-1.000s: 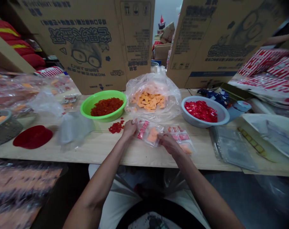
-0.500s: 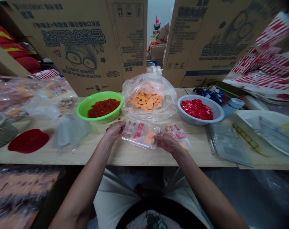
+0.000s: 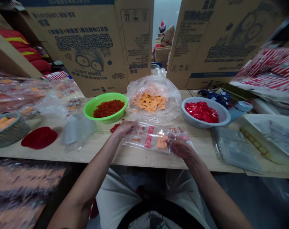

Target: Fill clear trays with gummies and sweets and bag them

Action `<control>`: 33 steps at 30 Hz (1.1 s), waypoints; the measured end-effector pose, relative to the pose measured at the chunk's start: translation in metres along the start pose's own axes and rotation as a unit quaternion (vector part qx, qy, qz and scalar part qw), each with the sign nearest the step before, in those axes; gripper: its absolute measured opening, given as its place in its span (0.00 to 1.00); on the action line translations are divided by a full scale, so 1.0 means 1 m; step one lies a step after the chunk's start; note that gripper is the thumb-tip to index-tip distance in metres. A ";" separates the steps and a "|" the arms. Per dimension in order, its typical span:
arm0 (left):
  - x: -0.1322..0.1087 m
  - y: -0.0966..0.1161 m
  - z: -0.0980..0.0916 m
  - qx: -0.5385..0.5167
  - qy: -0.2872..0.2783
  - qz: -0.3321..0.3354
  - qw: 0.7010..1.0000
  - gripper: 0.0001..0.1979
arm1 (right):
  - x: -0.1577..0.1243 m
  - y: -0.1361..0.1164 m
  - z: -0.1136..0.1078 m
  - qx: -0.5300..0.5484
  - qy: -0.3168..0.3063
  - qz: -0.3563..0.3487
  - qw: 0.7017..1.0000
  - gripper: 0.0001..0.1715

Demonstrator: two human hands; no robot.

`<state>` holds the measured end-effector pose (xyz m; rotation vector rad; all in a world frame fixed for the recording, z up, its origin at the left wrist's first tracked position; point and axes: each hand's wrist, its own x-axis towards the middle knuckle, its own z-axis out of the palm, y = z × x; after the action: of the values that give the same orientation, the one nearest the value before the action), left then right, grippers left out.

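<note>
Both hands are closed on one clear bag (image 3: 144,140), the left hand (image 3: 125,127) pinching its far left corner and the right hand (image 3: 180,147) gripping its right end, so they sit well apart with the bag stretched between them.

Behind everything stand two cardboard boxes (image 3: 94,41). The wooden table (image 3: 99,152) runs across in front of them. At its back edge, in a row, sit a green bowl (image 3: 90,106) of dark red pieces, a big plastic sack (image 3: 154,92) of orange pieces, and a pale bowl (image 3: 222,111) of red sachets.

A second ago the clear bag was bunched up between hands held close together. Now it is drawn out flat and wide, just above the table's front edge. Its orange pieces (image 3: 161,143) have gathered at the right end, against the right hand's fingers. A red sachet (image 3: 148,141) lies near the middle. I judge the bag filled and being smoothed out.

A second filled bag (image 3: 184,136) lies just behind the right hand. A few red crumbs (image 3: 114,128) lie beside the left hand.
</note>
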<state>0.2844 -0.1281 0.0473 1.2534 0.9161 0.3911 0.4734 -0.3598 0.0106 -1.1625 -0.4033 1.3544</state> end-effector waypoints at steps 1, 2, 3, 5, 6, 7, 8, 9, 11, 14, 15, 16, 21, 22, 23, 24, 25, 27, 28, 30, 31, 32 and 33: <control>-0.001 0.000 0.005 -0.005 0.005 0.012 1.000 0.21 | -0.001 -0.001 0.000 -0.010 -0.014 0.005 1.000 0.16; -0.002 -0.001 0.008 -0.008 0.015 0.029 0.999 0.21 | -0.003 -0.001 0.000 -0.017 -0.029 0.012 0.999 0.17; -0.003 -0.002 0.012 -0.008 0.025 0.050 0.998 0.21 | -0.003 -0.001 0.000 -0.020 -0.039 0.018 0.999 0.17; -0.005 -0.005 0.016 -0.005 0.059 0.106 0.993 0.21 | -0.003 0.001 0.000 -0.013 -0.036 0.021 0.999 0.18; -0.005 -0.006 0.017 -0.004 0.076 0.126 0.989 0.21 | -0.002 0.002 0.001 -0.006 -0.026 0.020 0.999 0.18; -0.004 -0.007 0.016 -0.003 0.091 0.137 0.986 0.21 | -0.002 0.003 0.001 0.000 -0.013 0.019 1.000 0.18; -0.003 -0.007 0.015 -0.002 0.109 0.146 0.983 0.20 | -0.002 0.003 0.002 0.004 0.002 0.021 1.000 0.18; -0.001 -0.008 0.012 0.000 0.129 0.156 0.979 0.19 | -0.003 0.003 0.001 0.008 0.016 0.025 1.000 0.18; 0.004 -0.006 0.004 -0.001 0.171 0.170 0.970 0.16 | -0.007 -0.002 -0.003 0.023 0.042 0.033 0.998 0.19; 0.016 0.005 -0.014 -0.031 0.222 0.182 0.958 0.12 | -0.020 -0.013 -0.022 0.042 0.072 0.032 0.996 0.18; 0.018 0.010 -0.019 -0.044 0.231 0.194 0.952 0.11 | -0.025 -0.016 -0.032 0.042 0.079 0.027 0.996 0.17; 0.020 0.017 -0.024 -0.056 0.234 0.218 0.946 0.09 | -0.031 -0.020 -0.044 0.038 0.090 0.020 0.995 0.15; -0.005 0.045 -0.033 -0.086 0.163 0.421 0.888 0.13 | -0.060 -0.031 -0.097 0.028 0.193 -0.051 0.979 0.09; -0.017 0.043 -0.034 -0.071 0.138 0.439 0.885 0.15 | -0.065 -0.033 -0.105 0.034 0.205 -0.061 0.976 0.13; -0.029 0.039 -0.034 -0.039 0.105 0.446 0.888 0.15 | -0.070 -0.034 -0.110 0.041 0.211 -0.069 0.974 0.17; -0.042 0.031 -0.035 0.010 0.065 0.441 0.895 0.14 | -0.074 -0.035 -0.115 0.046 0.213 -0.076 0.973 0.22; -0.055 0.022 -0.036 0.075 0.019 0.428 0.901 0.11 | -0.078 -0.036 -0.118 0.049 0.217 -0.085 0.971 0.26; -0.075 0.000 -0.039 0.240 -0.079 0.384 0.888 0.10 | -0.084 -0.037 -0.122 0.045 0.221 -0.096 0.969 0.30; -0.083 -0.010 -0.041 0.326 -0.129 0.357 0.866 0.14 | -0.086 -0.037 -0.123 0.043 0.222 -0.095 0.970 0.32; -0.094 -0.024 -0.043 0.460 -0.208 0.308 0.807 0.23 | -0.086 -0.036 -0.122 0.049 0.218 -0.086 0.971 0.33; -0.096 -0.027 -0.045 0.504 -0.233 0.285 0.782 0.27 | -0.084 -0.035 -0.120 0.053 0.216 -0.081 0.972 0.34; -0.097 -0.028 -0.046 0.533 -0.247 0.259 0.766 0.29 | -0.082 -0.034 -0.119 0.058 0.215 -0.076 0.972 0.34; -0.097 -0.027 -0.046 0.548 -0.248 0.231 0.764 0.31 | -0.080 -0.032 -0.118 0.064 0.216 -0.073 0.972 0.33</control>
<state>0.1850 -0.1750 0.0575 2.5394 0.2866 -0.1866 0.5658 -0.4728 0.0162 -1.2539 -0.0823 0.9508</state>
